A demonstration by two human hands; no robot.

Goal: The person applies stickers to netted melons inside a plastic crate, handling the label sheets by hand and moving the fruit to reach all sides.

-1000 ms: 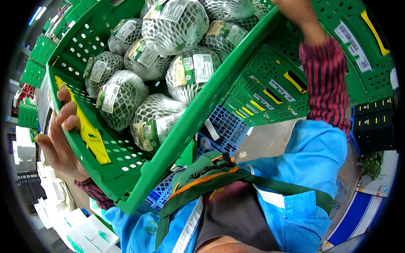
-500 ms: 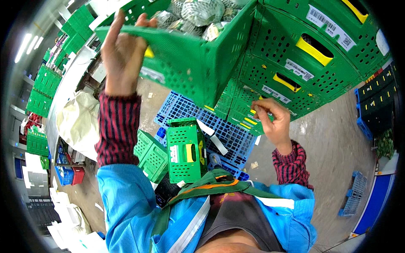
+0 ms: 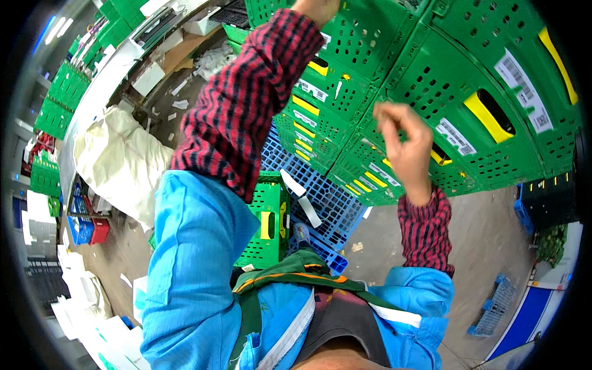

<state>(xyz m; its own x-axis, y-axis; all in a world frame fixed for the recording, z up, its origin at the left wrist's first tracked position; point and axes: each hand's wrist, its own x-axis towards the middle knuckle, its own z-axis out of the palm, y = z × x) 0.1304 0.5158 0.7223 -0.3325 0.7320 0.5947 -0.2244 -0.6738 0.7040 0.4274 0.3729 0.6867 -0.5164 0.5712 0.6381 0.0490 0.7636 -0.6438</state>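
Observation:
My left arm reaches up and forward, and my left hand (image 3: 317,8) is cut off by the upper edge, so its fingers are hidden. It is at the upper part of a stack of green perforated crates (image 3: 354,37) with yellow handles. Beside it, a second stack of green crates (image 3: 425,80) with white labels rises on the right. In front of that stack is my right hand (image 3: 407,139), its fingers curled together near the thumb. Whether anything is pinched in them is hidden. Both stacks rest on a blue plastic pallet (image 3: 336,209).
Another green crate (image 3: 259,209) stands low by my feet. A cream sack (image 3: 120,160) leans against a long workbench on the left. Dark crates (image 3: 552,200) and a blue pallet (image 3: 493,305) are off to the right. Paper scraps litter the floor.
My left hand has moved up and right, and the tilted crate of netted bags it gripped has left its place at front left. My right hand has risen slightly, still curled.

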